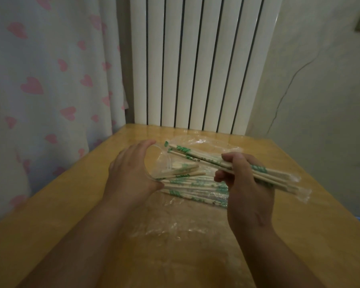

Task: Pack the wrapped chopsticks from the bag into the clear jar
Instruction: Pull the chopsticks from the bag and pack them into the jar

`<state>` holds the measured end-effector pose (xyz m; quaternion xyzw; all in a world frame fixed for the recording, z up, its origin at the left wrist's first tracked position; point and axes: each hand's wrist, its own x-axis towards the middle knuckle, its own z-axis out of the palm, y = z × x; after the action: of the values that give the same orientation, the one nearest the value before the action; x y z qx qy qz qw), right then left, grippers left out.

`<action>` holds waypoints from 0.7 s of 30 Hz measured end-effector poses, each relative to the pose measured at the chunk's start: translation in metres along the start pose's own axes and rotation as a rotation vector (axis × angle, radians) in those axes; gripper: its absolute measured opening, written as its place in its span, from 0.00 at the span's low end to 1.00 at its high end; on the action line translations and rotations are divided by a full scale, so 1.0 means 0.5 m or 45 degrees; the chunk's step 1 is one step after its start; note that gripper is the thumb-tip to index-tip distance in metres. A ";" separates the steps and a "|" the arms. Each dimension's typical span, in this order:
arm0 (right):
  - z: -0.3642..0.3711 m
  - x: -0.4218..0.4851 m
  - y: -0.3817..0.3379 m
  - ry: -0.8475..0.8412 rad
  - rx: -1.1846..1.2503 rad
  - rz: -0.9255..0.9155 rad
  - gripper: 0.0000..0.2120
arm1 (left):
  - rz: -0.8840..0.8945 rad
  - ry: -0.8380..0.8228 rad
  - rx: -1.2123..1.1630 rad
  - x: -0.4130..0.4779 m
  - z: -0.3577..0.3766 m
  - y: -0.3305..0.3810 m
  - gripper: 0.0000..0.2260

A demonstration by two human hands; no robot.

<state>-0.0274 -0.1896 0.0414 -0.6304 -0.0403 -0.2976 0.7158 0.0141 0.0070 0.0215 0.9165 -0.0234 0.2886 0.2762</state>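
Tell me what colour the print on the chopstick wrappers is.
Green print on the chopstick wrappers, clearest in the head view.

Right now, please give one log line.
left hand: holds tilted clear plastic jar | right hand: holds green-printed wrapped wooden chopsticks at mouth

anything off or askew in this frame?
Nothing damaged or spilled. The clear jar is tipped on its side in the left hand, a few chopsticks already in. The right hand holds a bundle of wrapped chopsticks pointed at its mouth. More lie on the flattened bag.
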 end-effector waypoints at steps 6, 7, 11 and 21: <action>-0.003 0.009 0.005 -0.200 -0.024 0.126 0.08 | 0.055 -0.060 0.025 -0.002 -0.002 0.002 0.45; -0.003 0.011 0.012 -0.272 -0.039 0.192 0.05 | 0.092 -0.086 0.041 -0.003 -0.002 0.004 0.44; -0.004 0.020 0.031 -0.439 0.032 0.430 0.11 | 0.204 -0.151 0.050 -0.006 -0.002 0.008 0.43; -0.005 0.022 0.040 -0.260 0.006 0.261 0.05 | 0.179 -0.144 0.053 -0.007 -0.002 0.006 0.44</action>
<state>-0.0099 -0.1955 0.0280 -0.6566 -0.0488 -0.1571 0.7361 0.0104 0.0047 0.0216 0.9329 -0.0972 0.2556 0.2344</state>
